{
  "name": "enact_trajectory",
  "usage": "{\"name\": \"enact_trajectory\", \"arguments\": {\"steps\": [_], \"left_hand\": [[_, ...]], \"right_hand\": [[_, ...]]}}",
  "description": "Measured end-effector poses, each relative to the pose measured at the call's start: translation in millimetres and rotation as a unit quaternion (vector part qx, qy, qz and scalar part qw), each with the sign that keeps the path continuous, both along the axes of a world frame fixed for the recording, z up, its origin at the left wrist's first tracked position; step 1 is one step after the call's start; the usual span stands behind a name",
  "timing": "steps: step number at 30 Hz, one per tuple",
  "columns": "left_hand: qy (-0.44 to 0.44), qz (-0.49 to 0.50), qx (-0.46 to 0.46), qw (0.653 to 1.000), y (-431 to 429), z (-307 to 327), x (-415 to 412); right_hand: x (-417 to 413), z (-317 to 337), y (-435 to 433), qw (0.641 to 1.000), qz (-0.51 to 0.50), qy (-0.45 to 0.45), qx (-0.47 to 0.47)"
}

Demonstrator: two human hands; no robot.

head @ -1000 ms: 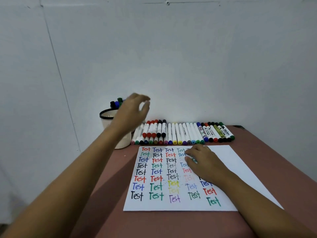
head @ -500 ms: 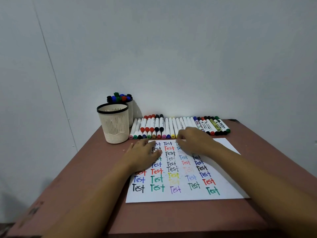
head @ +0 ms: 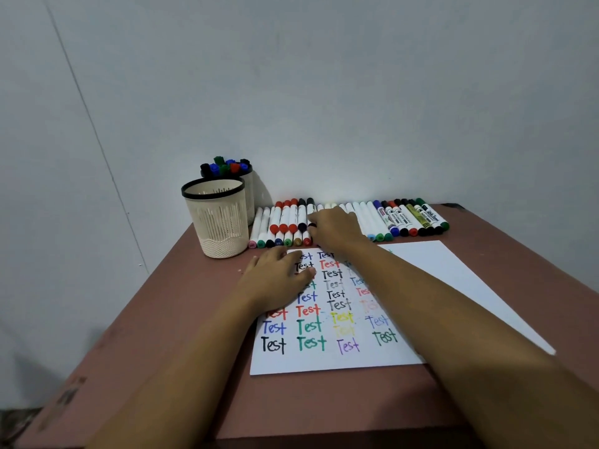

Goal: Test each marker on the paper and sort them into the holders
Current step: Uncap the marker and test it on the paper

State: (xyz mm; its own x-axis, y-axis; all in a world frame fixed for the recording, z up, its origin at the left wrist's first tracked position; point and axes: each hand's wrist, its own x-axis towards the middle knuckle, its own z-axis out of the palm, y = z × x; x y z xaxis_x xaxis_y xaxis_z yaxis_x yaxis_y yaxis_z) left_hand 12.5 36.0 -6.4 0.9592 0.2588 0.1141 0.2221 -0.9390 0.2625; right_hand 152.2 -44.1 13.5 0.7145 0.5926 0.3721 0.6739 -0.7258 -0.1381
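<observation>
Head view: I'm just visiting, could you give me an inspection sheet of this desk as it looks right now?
Surface: reddish-brown table, with a sheet lying flat on it.
Job's things: paper covered in coloured "Test" words; row of markers along the wall; front holder; rear holder with capped markers.
Clutter: nothing seen.
Hands: left hand flat on the paper; right hand over the row of markers, grip unclear.
Cables: nothing seen.
Surroundings: plain white wall.

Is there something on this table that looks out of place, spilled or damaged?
Nothing is spilled or damaged. The front holder and the rear holder stand upright, and the markers lie in a tidy row. One oddity: some words on the paper are very faint, such as the pale yellow word.
</observation>
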Motion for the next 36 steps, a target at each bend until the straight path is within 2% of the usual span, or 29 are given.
{"name": "enact_trajectory", "arguments": {"steps": [2, 4, 7, 9, 11, 14, 17, 20, 24, 27, 29, 33, 36], "left_hand": [[0.002, -0.002, -0.003, 1.000, 0.8, -1.6, 0.2], [-0.009, 0.001, -0.027, 1.000, 0.5, -2.8, 0.8], [-0.050, 0.011, -0.076, 0.996, 1.9, -2.3, 2.3], [-0.072, 0.012, -0.075, 0.994, 2.9, -0.7, 1.5], [-0.101, 0.007, -0.044, 0.994, 2.3, 2.2, -0.7], [-0.157, -0.024, -0.021, 0.987, -1.7, 6.5, -3.2], [-0.194, -0.083, -0.020, 0.977, -9.3, 9.1, -4.4], [-0.194, -0.132, 0.001, 0.972, -21.1, 9.1, -3.2], [-0.169, -0.121, 0.015, 0.978, -32.3, 10.2, -1.2], [-0.168, -0.109, 0.007, 0.980, -36.8, 11.0, -4.4], [-0.171, -0.110, 0.026, 0.979, -40.9, 11.9, -6.7], [-0.177, -0.136, 0.068, 0.972, -46.0, 13.8, -8.1], [-0.167, -0.154, 0.046, 0.973, -49.1, 15.8, -9.3]], "right_hand": [[-0.8, -0.7, -2.3, 1.000, -0.004, -0.011, 0.020], [-3.0, 0.7, -9.7, 0.997, -0.001, 0.004, 0.080], [-14.3, 7.3, -27.3, 0.980, 0.017, 0.059, 0.192], [-27.0, 11.0, -41.6, 0.958, 0.030, 0.106, 0.266], [-37.8, 13.7, -58.5, 0.924, 0.040, 0.174, 0.338], [-50.0, 17.4, -86.7, 0.852, 0.058, 0.291, 0.431], [-62.8, 17.2, -112.0, 0.788, 0.064, 0.378, 0.482], [-71.8, 11.0, -123.4, 0.729, 0.068, 0.443, 0.518], [-74.1, 7.5, -122.7, 0.687, 0.066, 0.470, 0.551], [-74.1, 7.5, -122.3, 0.659, 0.103, 0.488, 0.562], [-75.7, 4.9, -121.7, 0.665, 0.131, 0.501, 0.537], [-76.1, -0.1, -119.9, 0.720, 0.139, 0.478, 0.483], [-74.6, -0.9, -121.2, 0.727, 0.141, 0.461, 0.488]]}}
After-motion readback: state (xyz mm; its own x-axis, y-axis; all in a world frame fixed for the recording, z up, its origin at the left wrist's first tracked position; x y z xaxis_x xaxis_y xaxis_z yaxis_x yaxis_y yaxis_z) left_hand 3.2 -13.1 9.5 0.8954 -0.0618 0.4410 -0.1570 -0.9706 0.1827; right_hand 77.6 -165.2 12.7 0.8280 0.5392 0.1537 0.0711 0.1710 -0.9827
